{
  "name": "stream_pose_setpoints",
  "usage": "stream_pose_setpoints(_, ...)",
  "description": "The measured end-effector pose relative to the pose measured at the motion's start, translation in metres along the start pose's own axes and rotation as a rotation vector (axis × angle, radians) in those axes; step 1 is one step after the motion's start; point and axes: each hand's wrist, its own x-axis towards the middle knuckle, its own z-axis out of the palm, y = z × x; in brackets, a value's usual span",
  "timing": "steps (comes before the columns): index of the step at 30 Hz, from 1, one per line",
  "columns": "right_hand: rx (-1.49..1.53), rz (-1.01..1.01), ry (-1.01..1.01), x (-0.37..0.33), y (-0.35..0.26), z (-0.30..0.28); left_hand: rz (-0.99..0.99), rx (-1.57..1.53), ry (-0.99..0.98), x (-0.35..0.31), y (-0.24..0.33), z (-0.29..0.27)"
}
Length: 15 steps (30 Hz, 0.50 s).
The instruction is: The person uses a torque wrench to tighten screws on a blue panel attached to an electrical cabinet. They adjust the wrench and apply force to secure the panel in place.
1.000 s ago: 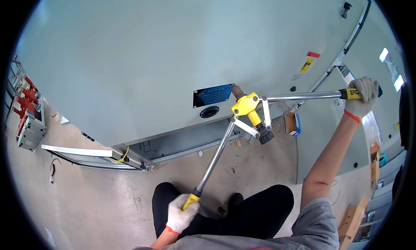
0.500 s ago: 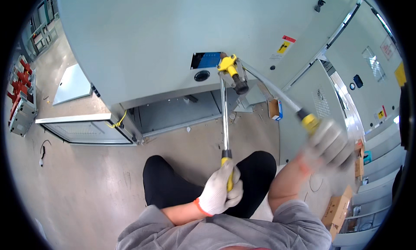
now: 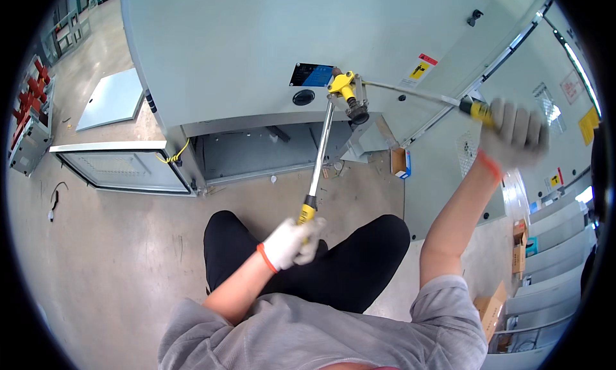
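Observation:
A long-handled crimping tool (image 3: 343,86) with a yellow head, two metal arms and yellow-and-black grips hangs before the grey cabinet front. My left hand (image 3: 294,243), in a white glove with an orange cuff, is closed round the lower grip over my knees. My right hand (image 3: 516,136), gloved the same way and slightly blurred, wraps round the other grip, far out to the right. The tool's two arms stand wide apart. Its head is beside a blue-and-black label plate (image 3: 312,75) and a black oval fitting (image 3: 303,97); what lies in its jaws, if anything, I cannot make out.
Below the cabinet front (image 3: 224,43) runs an open recess (image 3: 256,153). A framed panel (image 3: 122,168) with a yellow wire juts out at left, near a loose grey panel (image 3: 112,100). A small blue-edged carton (image 3: 400,163) stands on the floor; further cartons (image 3: 491,312) are at right.
My right hand has swung up and outward with its grip, spreading the tool's arms. My left hand has moved left and slightly up with the other grip.

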Motion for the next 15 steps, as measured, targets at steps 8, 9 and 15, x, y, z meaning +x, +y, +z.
stream_pose_setpoints(8, -0.928, -0.364, 0.143, 0.153, -0.042, -0.009, 0.101, 0.220, 0.174, 0.058, 0.020, -0.096)
stream_pose_setpoints(9, -0.925, -0.375, 0.140, 0.153, -0.031, -0.003, 0.099, 0.174, 0.158, 0.059, 0.013, -0.095)
stream_pose_setpoints(15, -0.976, -0.432, -0.103, 0.061, 0.031, 0.027, -0.060, -0.467, -0.220, 0.031, -0.016, -0.013)
